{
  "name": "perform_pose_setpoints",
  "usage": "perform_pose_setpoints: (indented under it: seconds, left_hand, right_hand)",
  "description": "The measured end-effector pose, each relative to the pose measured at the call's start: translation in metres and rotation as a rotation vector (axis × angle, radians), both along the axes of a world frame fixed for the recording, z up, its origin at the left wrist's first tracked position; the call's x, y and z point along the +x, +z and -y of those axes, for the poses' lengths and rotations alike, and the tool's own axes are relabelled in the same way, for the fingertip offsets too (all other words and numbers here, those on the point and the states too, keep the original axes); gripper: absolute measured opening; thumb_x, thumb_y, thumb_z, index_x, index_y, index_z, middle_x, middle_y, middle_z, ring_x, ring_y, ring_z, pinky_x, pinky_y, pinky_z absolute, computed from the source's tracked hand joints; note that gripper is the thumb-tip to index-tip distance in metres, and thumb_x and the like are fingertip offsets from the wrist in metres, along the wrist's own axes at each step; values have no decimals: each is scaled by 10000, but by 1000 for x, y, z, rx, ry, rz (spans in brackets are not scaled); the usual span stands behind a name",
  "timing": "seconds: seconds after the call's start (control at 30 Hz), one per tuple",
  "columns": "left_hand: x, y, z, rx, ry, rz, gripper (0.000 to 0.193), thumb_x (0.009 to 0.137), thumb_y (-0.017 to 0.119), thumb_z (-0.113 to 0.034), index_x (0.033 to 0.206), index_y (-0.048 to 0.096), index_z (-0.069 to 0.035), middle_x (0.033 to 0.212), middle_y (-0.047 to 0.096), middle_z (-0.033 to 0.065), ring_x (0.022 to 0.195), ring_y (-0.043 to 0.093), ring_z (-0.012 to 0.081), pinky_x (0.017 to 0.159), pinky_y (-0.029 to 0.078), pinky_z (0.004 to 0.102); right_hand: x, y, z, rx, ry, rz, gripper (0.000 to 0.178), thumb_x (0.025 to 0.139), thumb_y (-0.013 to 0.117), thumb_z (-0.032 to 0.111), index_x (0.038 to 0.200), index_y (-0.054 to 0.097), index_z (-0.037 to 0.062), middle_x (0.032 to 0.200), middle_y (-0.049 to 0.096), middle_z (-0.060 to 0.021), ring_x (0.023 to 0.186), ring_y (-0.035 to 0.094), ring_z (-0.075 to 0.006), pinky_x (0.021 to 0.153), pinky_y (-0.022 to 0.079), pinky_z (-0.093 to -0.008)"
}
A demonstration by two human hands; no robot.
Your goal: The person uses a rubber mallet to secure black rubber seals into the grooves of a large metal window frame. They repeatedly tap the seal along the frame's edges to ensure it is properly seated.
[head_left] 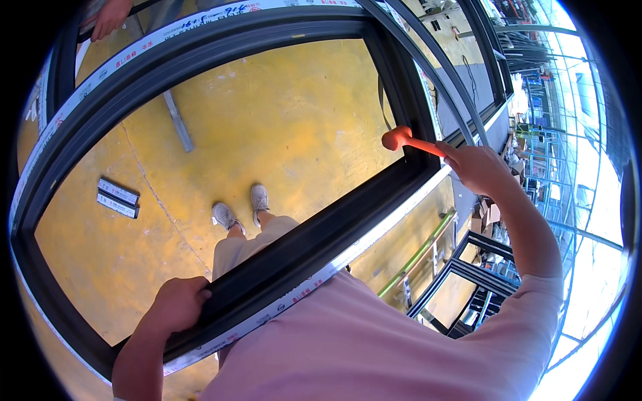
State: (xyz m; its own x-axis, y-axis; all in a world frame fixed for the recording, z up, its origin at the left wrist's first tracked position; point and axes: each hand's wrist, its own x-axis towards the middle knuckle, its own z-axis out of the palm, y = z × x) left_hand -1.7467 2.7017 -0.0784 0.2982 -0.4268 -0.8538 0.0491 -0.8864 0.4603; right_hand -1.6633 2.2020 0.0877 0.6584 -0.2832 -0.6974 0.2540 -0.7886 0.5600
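Note:
A large black window frame (294, 257), edged with white printed protective film, lies level in front of me at waist height. My left hand (175, 304) is wrapped round its near bar at the left, the thumb over the inner edge. In my right hand (480, 170) is an orange mallet (399, 138), gripped by its handle. The mallet's head is over the frame's right inner corner; whether it touches the frame I cannot tell. Long dark strips (435, 63) run past the right side of the frame and end beside my right hand.
Another person's hand (110, 19) rests by the far left edge. Through the opening, a grey metal bar (178, 121) and two short profile pieces (118, 198) lie on the yellow floor (267, 100). More black frames (461, 281) stand to my right, near a green rail (418, 254).

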Motion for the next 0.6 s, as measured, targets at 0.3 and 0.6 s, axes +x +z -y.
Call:
perform_pose_setpoints:
  seconds: [0.3,0.6]
  left_hand:
    - [4,-5,1,-19,-83,-37,227,1005,558,-243,1085,675,-66,988,705,227,990,659,425,874,508,496]
    - [17,-4,2,-16,-153,-97,218,990,578,-234,1090,683,-71,990,705,218,977,662,423,871,513,493]
  right_hand:
    - [18,-4,-21,215,-304,-60,389,1101,409,302,1463,523,219,862,690,-161,845,696,-331,790,513,-464]
    - [49,-20,-31,191,-113,22,423,1076,476,240,1498,499,248,820,666,-125,749,683,-295,668,530,-434]
